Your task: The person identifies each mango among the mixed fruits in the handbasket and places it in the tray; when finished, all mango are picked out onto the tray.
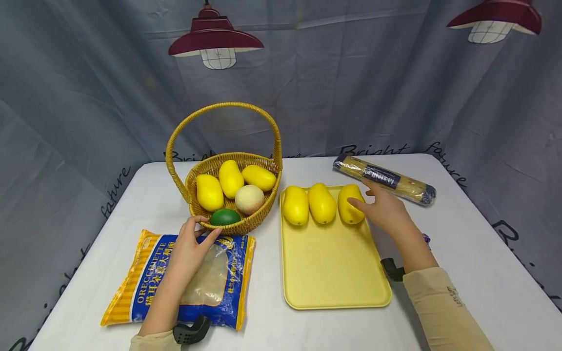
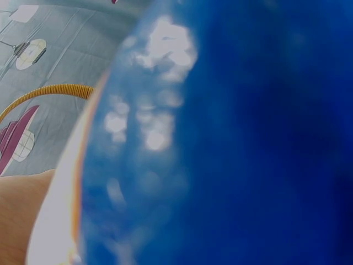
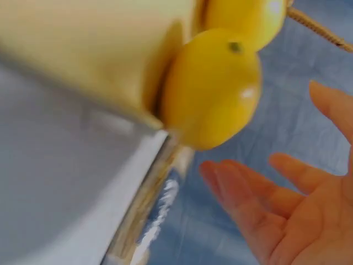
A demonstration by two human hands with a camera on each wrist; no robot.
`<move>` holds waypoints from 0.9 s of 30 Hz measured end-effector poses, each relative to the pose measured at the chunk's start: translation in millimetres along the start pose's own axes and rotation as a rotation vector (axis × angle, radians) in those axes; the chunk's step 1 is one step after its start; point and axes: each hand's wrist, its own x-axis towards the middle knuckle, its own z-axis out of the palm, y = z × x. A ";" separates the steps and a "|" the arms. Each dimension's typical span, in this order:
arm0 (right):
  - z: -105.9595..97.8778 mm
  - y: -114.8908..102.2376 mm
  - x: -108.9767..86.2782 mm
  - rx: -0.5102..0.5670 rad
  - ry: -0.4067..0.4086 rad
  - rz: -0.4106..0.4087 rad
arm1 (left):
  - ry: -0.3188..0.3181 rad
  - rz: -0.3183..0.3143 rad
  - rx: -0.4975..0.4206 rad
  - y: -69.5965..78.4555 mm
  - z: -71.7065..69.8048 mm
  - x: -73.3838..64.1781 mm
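Probably light, firm and slick, the rightmost mango (image 1: 350,210) sits right of centre in the head view, on the tray (image 1: 333,265); best held round its middle. Beside it the right hand (image 1: 386,207) spreads wide, holding nothing. Left of centre, the left hand (image 1: 192,244) bends at the rim of the basket (image 1: 254,223), its grip unclear. Lower left, the bag (image 1: 208,280) reads "ORECCHIETTE"; upper right, the pack (image 1: 386,178) "lastella"

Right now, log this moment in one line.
left hand: at basket; right hand: open, by rightmost mango; tray: three mangoes; basket: five fruits
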 end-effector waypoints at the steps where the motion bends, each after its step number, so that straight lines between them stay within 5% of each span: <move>1: -1.2 -3.5 -1.1 0.017 0.025 -0.024 | 0.000 0.000 0.000 0.1 0.0 0.0; 9: -7.6 -59.5 -2.6 0.082 0.117 -0.210 | 0.001 -0.003 0.006 1.8 -0.6 -0.7; 16: 2.5 -115.6 16.0 -0.007 0.053 -0.373 | 0.000 -0.009 0.004 2.5 -0.2 -1.5; 27: 46.2 -176.0 56.8 -0.227 -0.063 -0.442 | 0.003 -0.019 0.007 2.2 -0.1 -0.7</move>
